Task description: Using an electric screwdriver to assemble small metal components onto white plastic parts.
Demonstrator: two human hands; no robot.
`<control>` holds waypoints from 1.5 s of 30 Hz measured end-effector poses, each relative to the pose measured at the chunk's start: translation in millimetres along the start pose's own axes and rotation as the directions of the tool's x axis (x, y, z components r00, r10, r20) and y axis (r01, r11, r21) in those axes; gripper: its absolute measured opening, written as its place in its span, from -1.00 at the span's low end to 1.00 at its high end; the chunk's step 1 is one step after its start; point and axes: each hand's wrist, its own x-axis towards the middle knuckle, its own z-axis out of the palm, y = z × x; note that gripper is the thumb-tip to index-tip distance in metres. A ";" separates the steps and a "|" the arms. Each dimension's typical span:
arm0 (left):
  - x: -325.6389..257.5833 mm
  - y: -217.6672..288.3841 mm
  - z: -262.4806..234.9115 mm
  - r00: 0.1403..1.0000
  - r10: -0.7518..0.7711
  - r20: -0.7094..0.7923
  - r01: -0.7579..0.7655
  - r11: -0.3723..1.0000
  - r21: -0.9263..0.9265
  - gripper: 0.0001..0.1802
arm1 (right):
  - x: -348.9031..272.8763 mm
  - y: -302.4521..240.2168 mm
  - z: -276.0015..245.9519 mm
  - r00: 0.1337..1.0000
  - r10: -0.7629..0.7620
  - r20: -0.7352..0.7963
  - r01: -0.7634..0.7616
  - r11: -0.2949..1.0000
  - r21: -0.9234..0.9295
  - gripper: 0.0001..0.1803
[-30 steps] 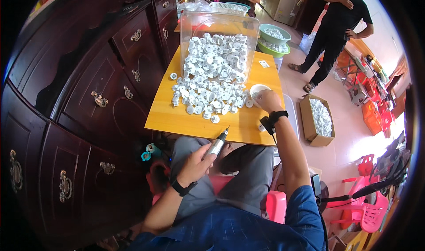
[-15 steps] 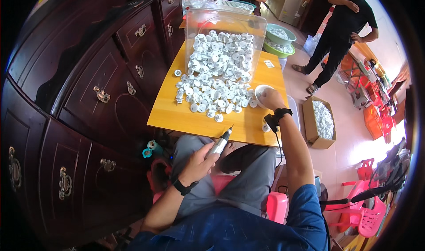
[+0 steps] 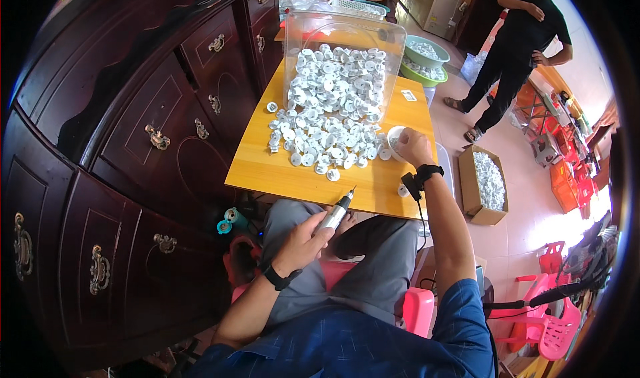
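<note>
Indoors, the fingers of my left hand (image 3: 303,246) are clamped around a silver-and-black hand tool (image 3: 335,217), its thin tip pointing away from me across the near edge of a yellow wooden table (image 3: 257,161). My right hand (image 3: 416,149) is at a small white bowl (image 3: 391,133) near the table's right edge, fingers bent at its mouth; their tips are hidden, and I cannot tell whether they pinch anything. A black band (image 3: 429,173) circles my right wrist and a black watch (image 3: 275,277) my left. Just beside the right wrist stands a small white piece (image 3: 403,191). Left of the bowl, a heap of round white parts (image 3: 320,138) spreads over the tabletop in front of a clear plastic bin (image 3: 395,45) filled with more of the same. One loose part (image 3: 272,107) lies apart at the left, and a paper label (image 3: 409,95) sits at the right. Farther out, a cardboard box (image 3: 469,183) of white pieces stands on the floor, and beyond the table a blue-green basin (image 3: 437,61) rests above a green basin (image 3: 435,82). Behind them, a person in black (image 3: 527,31) stands, hand on hip. Dark wooden drawers (image 3: 133,105) line my left.
</note>
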 end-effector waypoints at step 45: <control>1.0 -1.7 0.5 0.989 0.132 0.067 -0.133 0.991 -0.003 -0.43 | -132.1 -60.6 24.8 0.892 -0.162 0.422 -0.409 0.109 0.906 -0.91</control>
